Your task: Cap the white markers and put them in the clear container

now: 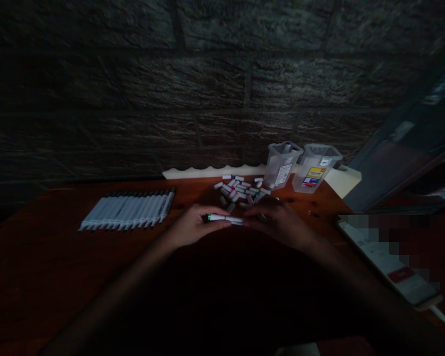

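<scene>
A white marker (218, 217) with a green end lies level between my two hands, above the wooden table. My left hand (190, 227) is closed on its left part, thumb below and fingers above. My right hand (282, 223) pinches the marker's right end, whose tip is hidden by the fingers. A small pale piece shows beneath the right fingers, too dark to name. Just beyond the hands lies a loose pile of white marker caps (241, 188) with coloured ends. To the left, several capless-looking markers (128, 210) lie side by side in a row.
Two translucent plastic containers (282, 168) stand at the back right; the left one has something dark-tipped inside. A wavy-edged white strip (211, 171) runs along the brick wall (215, 89). A phone (389, 262) with a cable lies at the right on the wooden table (40, 262).
</scene>
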`<state>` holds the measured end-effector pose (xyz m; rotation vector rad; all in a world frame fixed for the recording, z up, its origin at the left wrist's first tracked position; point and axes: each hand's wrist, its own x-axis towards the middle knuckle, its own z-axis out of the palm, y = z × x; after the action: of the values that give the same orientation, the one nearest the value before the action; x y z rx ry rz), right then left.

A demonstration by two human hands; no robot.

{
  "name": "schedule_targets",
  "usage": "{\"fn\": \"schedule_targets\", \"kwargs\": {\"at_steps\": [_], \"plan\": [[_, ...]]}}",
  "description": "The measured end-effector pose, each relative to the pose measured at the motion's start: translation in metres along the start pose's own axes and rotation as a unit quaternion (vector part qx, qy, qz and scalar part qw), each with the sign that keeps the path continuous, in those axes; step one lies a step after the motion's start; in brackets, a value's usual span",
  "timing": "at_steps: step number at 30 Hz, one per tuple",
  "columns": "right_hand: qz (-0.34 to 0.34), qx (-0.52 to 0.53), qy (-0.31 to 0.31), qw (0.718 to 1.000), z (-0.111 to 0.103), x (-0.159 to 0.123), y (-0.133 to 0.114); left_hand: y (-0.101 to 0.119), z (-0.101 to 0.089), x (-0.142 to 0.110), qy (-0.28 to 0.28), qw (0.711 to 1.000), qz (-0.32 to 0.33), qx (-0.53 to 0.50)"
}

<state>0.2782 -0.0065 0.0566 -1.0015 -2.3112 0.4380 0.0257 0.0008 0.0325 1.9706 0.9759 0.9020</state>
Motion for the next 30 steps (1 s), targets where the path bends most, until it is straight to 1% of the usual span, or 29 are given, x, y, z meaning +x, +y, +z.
{"fn": "schedule_targets", "kwargs": {"at_steps": [2,4,5,7,9,12,13,15,17,18,20,21,23,25,27,30], "plan": [[0.037,-0.007,0.057,0.998,-0.009,0.001,0.005,-0.004,-0.004,0.001,0.023,0.999,-0.023,-0.004],[0.093,-0.023,0.109,0.989,-0.018,0.002,0.015,-0.008,-0.009,0.002,0.069,0.996,-0.056,-0.023],[0.119,-0.036,0.115,0.986,-0.021,0.002,0.020,-0.010,-0.012,0.003,0.094,0.992,-0.071,-0.037],[0.152,-0.057,0.081,0.983,-0.024,0.002,0.031,-0.014,-0.016,0.005,0.138,0.984,-0.090,-0.067],[0.165,-0.057,0.023,0.984,-0.020,0.000,0.037,-0.016,-0.018,0.007,0.176,0.975,-0.101,-0.087],[0.168,-0.049,-0.051,0.983,-0.010,-0.001,0.036,-0.015,-0.020,0.009,0.216,0.965,-0.114,-0.091],[0.169,-0.057,-0.068,0.982,-0.007,-0.001,0.034,-0.014,-0.020,0.009,0.220,0.964,-0.118,-0.089],[0.171,-0.085,-0.089,0.978,-0.003,0.000,0.030,-0.012,-0.019,0.009,0.210,0.966,-0.123,-0.087],[0.178,-0.093,-0.094,0.975,-0.003,0.001,0.029,-0.011,-0.019,0.008,0.187,0.970,-0.125,-0.093],[0.183,-0.078,-0.090,0.976,-0.004,0.001,0.030,-0.012,-0.018,0.007,0.173,0.972,-0.125,-0.099],[0.187,-0.019,-0.061,0.980,-0.008,0.001,0.034,-0.013,-0.017,0.007,0.151,0.974,-0.126,-0.110],[0.184,0.017,-0.037,0.982,-0.010,0.001,0.036,-0.014,-0.016,0.006,0.143,0.975,-0.128,-0.112],[0.166,0.082,0.021,0.983,-0.014,0.001,0.039,-0.016,-0.015,0.006,0.132,0.976,-0.132,-0.112],[0.144,0.132,0.064,0.979,-0.016,0.002,0.040,-0.016,-0.015,0.006,0.127,0.977,-0.135,-0.105],[0.123,0.160,0.078,0.976,-0.017,0.003,0.038,-0.014,-0.014,0.006,0.122,0.979,-0.132,-0.099],[0.099,0.163,0.067,0.979,-0.016,0.003,0.035,-0.012,-0.013,0.006,0.115,0.981,-0.128,-0.089]]}}
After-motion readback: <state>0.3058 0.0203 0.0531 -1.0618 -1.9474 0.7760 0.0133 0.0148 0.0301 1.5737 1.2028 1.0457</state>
